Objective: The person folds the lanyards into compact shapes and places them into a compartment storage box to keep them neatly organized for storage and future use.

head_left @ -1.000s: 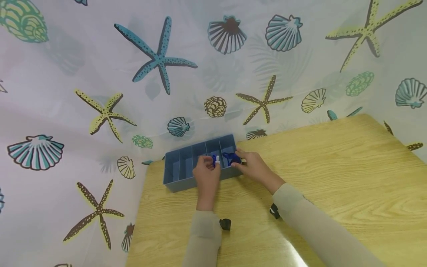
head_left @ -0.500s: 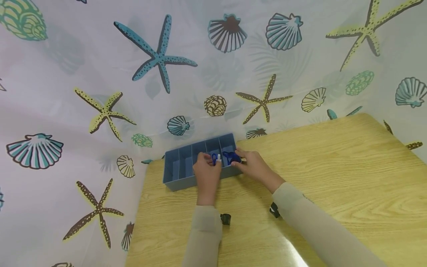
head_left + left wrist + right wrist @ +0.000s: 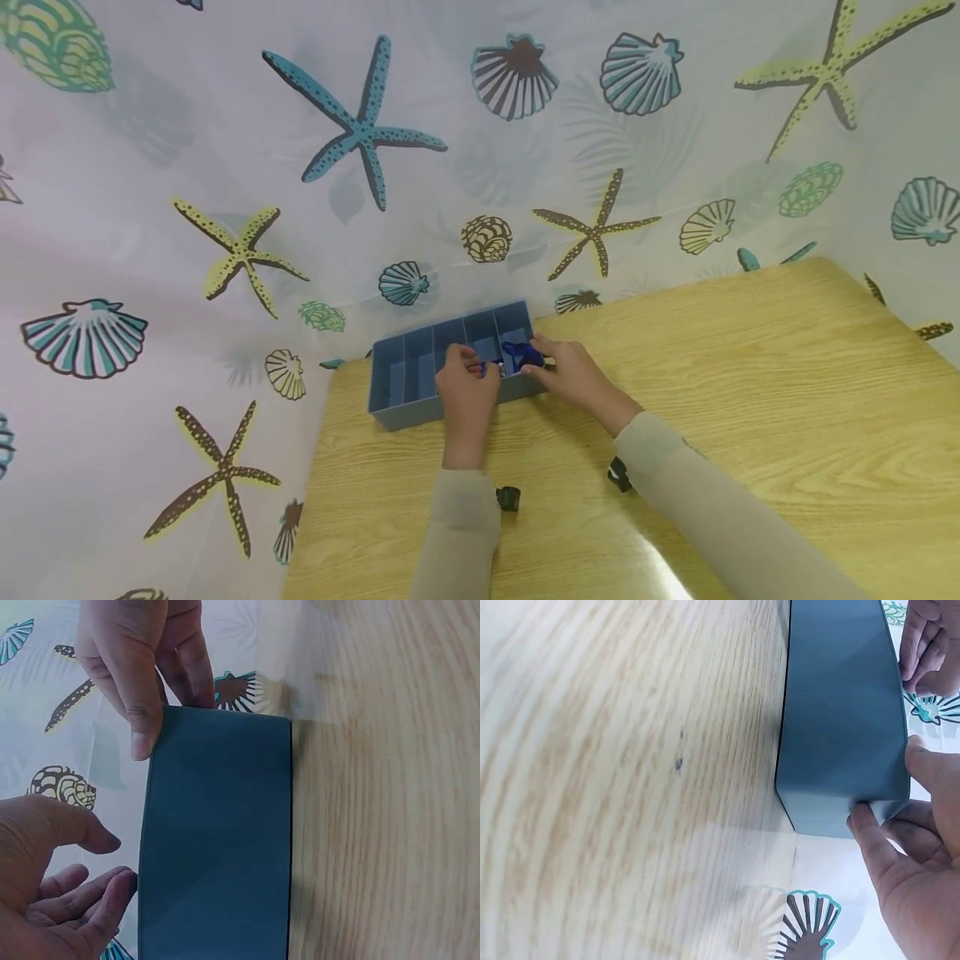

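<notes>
A blue-grey box (image 3: 408,411) divided into several compartments stands against the patterned curtain. Over its second compartment from the right, my left hand (image 3: 467,383) is bent at the rim; the left wrist view shows its thumb and fingers apart, with nothing between them above the rim. Beside these fingertips, low in the compartment, is a small blue and white piece (image 3: 501,367), partly hidden by the hand. My right hand (image 3: 567,371) grips the box's right end, thumb at the front rim and fingers against the end wall. A glossy dark blue thing (image 3: 522,354) lies in the rightmost compartment.
The box rests on a wood-grain table (image 3: 750,375) near its back edge. Behind and to the left hangs a white curtain (image 3: 420,225) printed with shells and starfish. Small black fittings (image 3: 508,498) sit by both sleeve cuffs.
The blue and white piece by my left hand stood up over the compartment earlier and now sits lower, with less of it showing. My right hand has kept its place on the box.
</notes>
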`<state>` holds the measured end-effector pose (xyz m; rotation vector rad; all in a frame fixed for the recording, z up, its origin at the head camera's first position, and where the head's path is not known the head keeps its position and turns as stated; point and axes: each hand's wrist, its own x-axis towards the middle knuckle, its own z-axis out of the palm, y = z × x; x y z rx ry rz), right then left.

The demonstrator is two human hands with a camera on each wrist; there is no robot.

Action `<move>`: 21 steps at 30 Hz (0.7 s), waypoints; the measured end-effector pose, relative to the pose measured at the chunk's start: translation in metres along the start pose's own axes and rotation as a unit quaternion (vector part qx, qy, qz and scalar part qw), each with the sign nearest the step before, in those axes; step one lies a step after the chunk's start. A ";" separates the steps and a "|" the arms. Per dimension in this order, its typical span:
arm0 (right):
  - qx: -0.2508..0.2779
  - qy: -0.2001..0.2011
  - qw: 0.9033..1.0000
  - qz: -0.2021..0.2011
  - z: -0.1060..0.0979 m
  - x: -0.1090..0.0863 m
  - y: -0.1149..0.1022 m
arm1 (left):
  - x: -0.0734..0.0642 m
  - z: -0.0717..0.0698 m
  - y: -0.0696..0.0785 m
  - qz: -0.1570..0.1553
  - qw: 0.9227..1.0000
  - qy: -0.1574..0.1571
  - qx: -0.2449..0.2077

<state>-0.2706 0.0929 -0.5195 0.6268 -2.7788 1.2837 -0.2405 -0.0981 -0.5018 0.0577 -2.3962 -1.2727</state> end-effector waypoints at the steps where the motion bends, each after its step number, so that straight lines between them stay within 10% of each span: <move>1: -0.003 -0.001 1.000 0.000 0.000 0.000 0.000 | -0.001 0.000 0.000 0.013 1.000 -0.005 -0.001; 11: -0.005 -0.030 1.000 -0.006 -0.006 -0.011 0.004 | -0.018 -0.005 -0.003 0.094 0.991 -0.086 0.030; 21: -0.148 0.037 0.988 -0.032 -0.027 -0.039 0.012 | -0.035 -0.016 0.003 0.143 0.978 -0.097 0.116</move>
